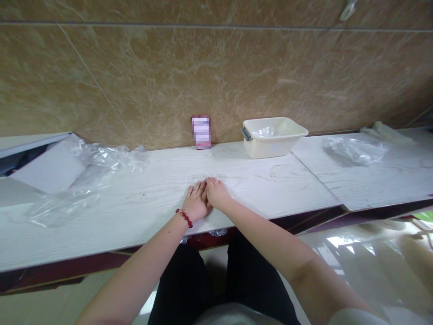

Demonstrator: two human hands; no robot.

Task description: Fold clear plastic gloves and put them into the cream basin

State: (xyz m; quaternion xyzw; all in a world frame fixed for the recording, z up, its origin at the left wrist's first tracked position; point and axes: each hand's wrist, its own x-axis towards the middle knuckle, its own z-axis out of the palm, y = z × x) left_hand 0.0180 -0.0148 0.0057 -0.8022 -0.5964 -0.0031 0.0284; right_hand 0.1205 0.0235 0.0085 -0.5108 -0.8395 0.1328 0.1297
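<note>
My left hand (195, 202) lies on the white wood-grain table (162, 180) with its fingers stretched out. A red bead bracelet (184, 218) circles its wrist. My right hand (218, 194) rests close against it, fingers extended, partly overlapping its inner side. Around the fingertips a faint, clear sheet like thin plastic (221, 177) lies flat on the tabletop. Most of it is hidden or too transparent to make out. Neither hand grips anything that I can see.
A cream plastic tub (270, 146) with clear plastic inside stands by the wall. Left of it leans a phone-like object (201, 132), its face blurred. Clear plastic bags (356, 151) lie right. At left, more clear plastic (108, 158) lies beside an open white box (50, 174).
</note>
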